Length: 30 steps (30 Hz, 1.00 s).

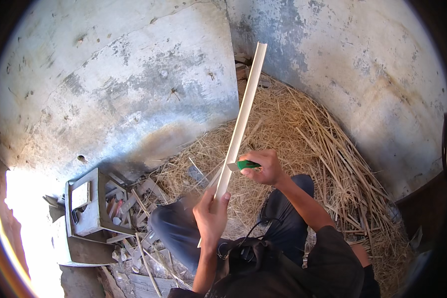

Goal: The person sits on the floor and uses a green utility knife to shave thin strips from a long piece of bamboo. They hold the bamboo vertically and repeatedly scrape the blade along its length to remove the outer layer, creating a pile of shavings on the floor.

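A long, straight, cream-coloured channel strip (245,111) slants up from my lap, its hollow side showing. My left hand (209,214) is closed around the strip near its lower end. In my right hand (266,168) is a green-handled scraper (247,164), gripped by its handle. The flat metal blade lies against the strip, a little above my left hand. I cannot tell whether the blade presses into it. My legs (285,218), in dark trousers, are folded on either side of the strip's lower part.
Straw (278,114) covers the floor ahead, with a bundle of dry stalks (342,174) along the right. A worn wooden box frame (92,223) stands at the left beside scattered wood scraps (146,191). Peeling walls (149,74) meet in a corner behind the strip.
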Available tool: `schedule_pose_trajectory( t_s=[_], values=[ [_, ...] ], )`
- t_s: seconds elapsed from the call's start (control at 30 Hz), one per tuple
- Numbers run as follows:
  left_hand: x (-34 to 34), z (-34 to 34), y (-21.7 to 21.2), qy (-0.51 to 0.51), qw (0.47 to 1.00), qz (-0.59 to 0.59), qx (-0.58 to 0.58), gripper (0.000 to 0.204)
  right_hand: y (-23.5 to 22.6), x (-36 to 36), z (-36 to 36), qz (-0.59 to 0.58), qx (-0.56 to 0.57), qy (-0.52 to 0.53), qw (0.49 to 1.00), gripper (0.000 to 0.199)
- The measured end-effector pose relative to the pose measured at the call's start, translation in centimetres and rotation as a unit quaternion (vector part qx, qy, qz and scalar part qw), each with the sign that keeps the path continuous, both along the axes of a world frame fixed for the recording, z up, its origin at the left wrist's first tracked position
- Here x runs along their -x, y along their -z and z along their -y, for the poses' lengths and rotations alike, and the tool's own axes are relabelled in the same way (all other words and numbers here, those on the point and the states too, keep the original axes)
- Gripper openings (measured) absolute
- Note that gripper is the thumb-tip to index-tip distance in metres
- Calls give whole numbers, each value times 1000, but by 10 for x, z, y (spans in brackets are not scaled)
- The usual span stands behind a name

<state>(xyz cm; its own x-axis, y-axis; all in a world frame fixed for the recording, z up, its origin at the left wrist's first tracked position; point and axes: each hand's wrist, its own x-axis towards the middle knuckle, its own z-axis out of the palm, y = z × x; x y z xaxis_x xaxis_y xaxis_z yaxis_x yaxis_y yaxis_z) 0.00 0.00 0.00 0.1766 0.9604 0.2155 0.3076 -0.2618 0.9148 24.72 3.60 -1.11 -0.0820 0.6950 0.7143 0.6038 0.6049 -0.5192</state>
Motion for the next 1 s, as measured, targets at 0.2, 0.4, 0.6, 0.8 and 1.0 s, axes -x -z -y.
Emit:
schedule_pose_trajectory(
  t_s=[0.2, 0.4, 0.6, 0.8, 1.0],
  values=[
    [-5, 10, 10, -13, 1000, 13, -15, 27, 5, 3, 0, 1, -69, 3, 998, 42],
    [-2, 17, 5, 21, 992, 87, 90, 24, -4, 6, 0, 32, -100, 10, 994, 43],
    [0, 17, 9, 16, 993, 93, 76, 23, -6, 5, -1, 52, -107, 21, 993, 39],
    [3, 22, 3, 4, 995, 72, 72, 23, -9, 2, 2, 113, -110, 57, 986, 31],
    [9, 25, 3, -5, 996, 58, 66, 21, -5, 0, -1, 124, -119, 68, 983, 31]
  ],
)
